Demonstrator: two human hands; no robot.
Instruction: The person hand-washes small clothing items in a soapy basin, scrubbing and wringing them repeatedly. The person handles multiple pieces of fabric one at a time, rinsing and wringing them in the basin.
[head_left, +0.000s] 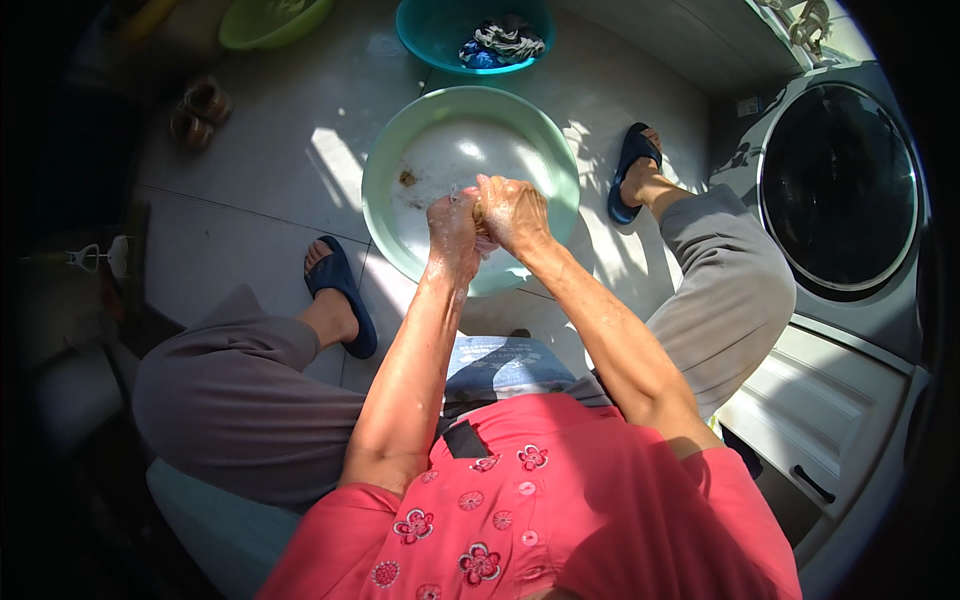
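Note:
A pale green plastic basin (379, 161) stands on the tiled floor between my feet, filled with white suds (465, 142). Over its near half, my left hand (452, 229) and my right hand (514, 214) are pressed together, wet and flecked with foam. Both are closed around a bunched wet cloth (486, 244), of which a pale pinkish fold shows below the fingers. Most of the cloth is hidden by my hands. Something small and brown (407, 178) breaks the suds left of my hands; I cannot tell whether it belongs to the cloth.
Beyond the basin, a teal basin (427, 49) holds crumpled dark, white and blue clothes (506, 45). A lime green basin (255, 26) is at the far left, with brown shoes (201, 112) nearer. On the right stand a front-loading washing machine (840, 187) and a white cabinet door (817, 405).

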